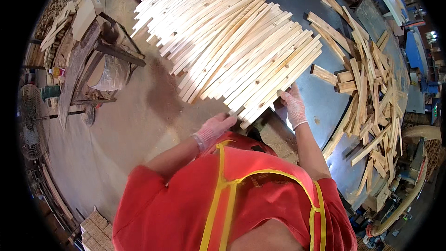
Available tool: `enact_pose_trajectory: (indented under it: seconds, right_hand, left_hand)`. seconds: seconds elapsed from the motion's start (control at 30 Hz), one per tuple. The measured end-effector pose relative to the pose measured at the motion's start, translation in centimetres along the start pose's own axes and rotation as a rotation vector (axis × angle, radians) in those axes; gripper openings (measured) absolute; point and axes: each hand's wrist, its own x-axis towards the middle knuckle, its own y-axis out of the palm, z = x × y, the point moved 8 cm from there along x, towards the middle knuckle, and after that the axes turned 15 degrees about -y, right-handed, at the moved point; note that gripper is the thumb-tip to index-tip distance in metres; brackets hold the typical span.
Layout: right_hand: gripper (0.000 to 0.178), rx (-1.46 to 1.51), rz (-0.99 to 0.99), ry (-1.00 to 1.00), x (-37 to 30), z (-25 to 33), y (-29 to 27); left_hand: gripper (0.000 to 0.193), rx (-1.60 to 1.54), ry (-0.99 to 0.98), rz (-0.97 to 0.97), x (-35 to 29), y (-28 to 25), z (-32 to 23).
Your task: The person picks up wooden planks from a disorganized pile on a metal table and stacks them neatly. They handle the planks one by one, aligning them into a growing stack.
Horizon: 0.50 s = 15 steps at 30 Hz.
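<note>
A broad row of pale wooden strips (251, 56) lies side by side on the grey metal table, with uneven ends and a few strips crossing at a slant. My left hand (216, 129), in a pale work glove, is closed at the near ends of the outermost strips. My right hand (295, 106), gloved alike, grips the outer side of the same strips farther along, its thumb at their edge. Some fingertips of both hands are hidden by the wood.
A heap of loose wood offcuts (367, 88) covers the right of the metal table (320, 107). To the left stand a wooden-legged bench (100, 42) and a caged fan (30, 121). A ribbed hose (409, 200) curves at the lower right. Stacked wood blocks (96, 230) sit at the lower left.
</note>
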Motion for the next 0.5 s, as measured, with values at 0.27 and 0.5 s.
enact_pose_trajectory:
  seconds: [0.27,0.5]
  right_hand:
    - [0.082,-0.101,-0.316,0.020,-0.2,-1.0,-3.8]
    - [0.088,-0.222,-0.243,-0.205,2.2,1.2,-0.5]
  left_hand:
    - [0.027,-0.798,-0.126,0.397,5.0,4.1,2.2]
    - [0.049,-0.488,-0.079,0.259,3.1,1.7,1.1]
